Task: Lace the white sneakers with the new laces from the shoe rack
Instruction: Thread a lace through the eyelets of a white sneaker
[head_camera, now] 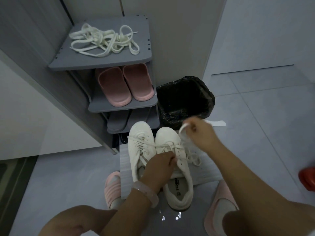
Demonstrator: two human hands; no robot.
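Sneakers, two of them, white, stand side by side on a pale ribbed mat [125, 169] on the grey floor, just in front of the shoe rack [104, 64]. Each has its long axis running away from the person: toes point toward the rack, heel openings toward the knees. The left sneaker [139, 145] sits a little farther forward than the right sneaker [179, 181], and the two touch along their inner sides. Both carry thin old laces [150, 139] loosened across the eyelets; a strand from the left one crosses over onto the right.

The left hand [157, 165] comes down over the gap between the two shoes, fingers curled at the right sneaker's eyelets, where the fingertips pinch at the lace or the edge of the upper; which of the two cannot be told. A pale pink bangle [144, 191] circles that wrist.

The right hand [198, 133] is raised beside the right sneaker's toe, fingers bent and closed on a loop of lace [183, 129] pulled up and out from the shoe; it is blurred.

The new laces [104, 40], cream and flat, lie in a loose tangle on the top shelf of the rack. Pink slippers [124, 84] sit on the shelf beneath, toes outward, and grey slippers [117, 121] on the one below that. A bin with a black bag [185, 97] stands just right of the rack. The person's feet wear pink slippers [112, 188] on either side of the mat. Something red [307, 178] shows at the right edge.
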